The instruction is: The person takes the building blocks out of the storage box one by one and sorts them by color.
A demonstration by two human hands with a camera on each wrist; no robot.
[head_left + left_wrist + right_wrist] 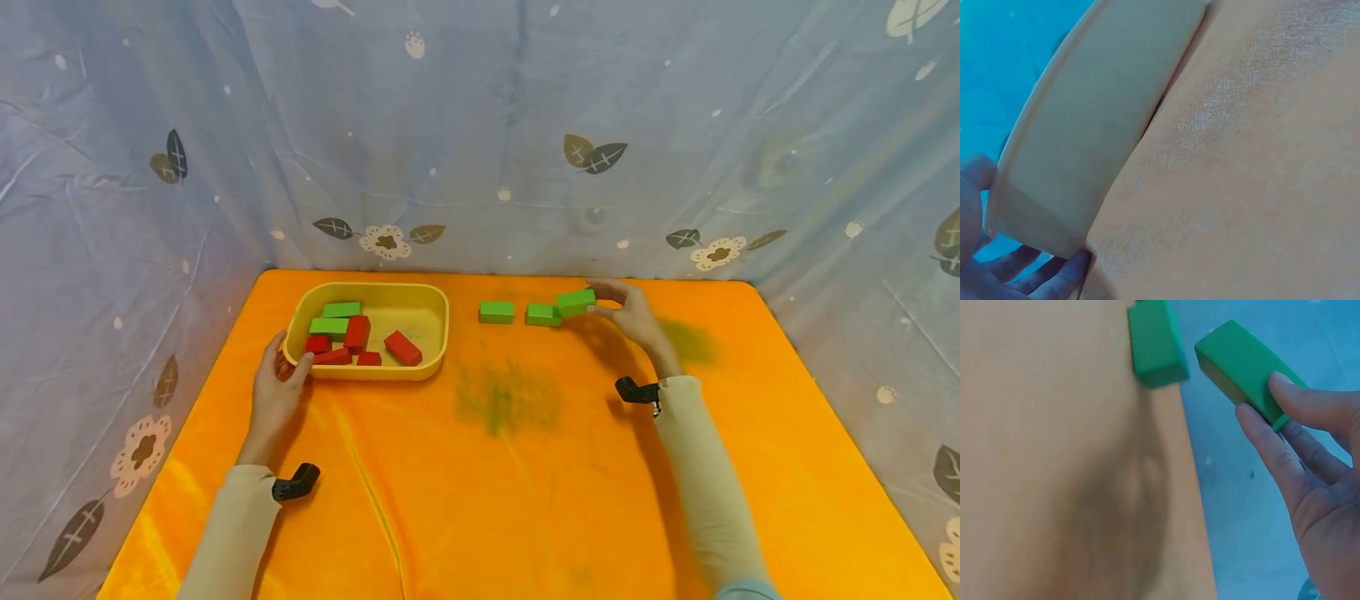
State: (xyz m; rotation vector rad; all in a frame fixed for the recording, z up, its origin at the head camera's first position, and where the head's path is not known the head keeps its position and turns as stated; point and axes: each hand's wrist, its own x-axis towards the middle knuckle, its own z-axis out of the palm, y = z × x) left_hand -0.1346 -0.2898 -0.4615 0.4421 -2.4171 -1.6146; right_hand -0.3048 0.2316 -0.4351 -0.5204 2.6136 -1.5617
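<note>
In the head view, my left hand (276, 392) is gripping the near left corner of a yellow, round-cornered tray (375, 374) of red and green oblong blocks (403, 348). My right hand (632, 317) is pinching a bright-green oblong block (575, 303) above the orange cloth-covered worktop (465, 492), beside two matching green blocks (497, 312). In the left wrist view, my fingers are touching the tray's wall. In the right wrist view, my thumb and fingers are holding the block's end, apart from its neighbour.

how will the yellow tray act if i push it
The tray is probably stiff, given its smooth, evenly curved rim. It seems unlikely to tip, being low and wide. The blocks inside may slide, since bare tray shows beside them.
</note>
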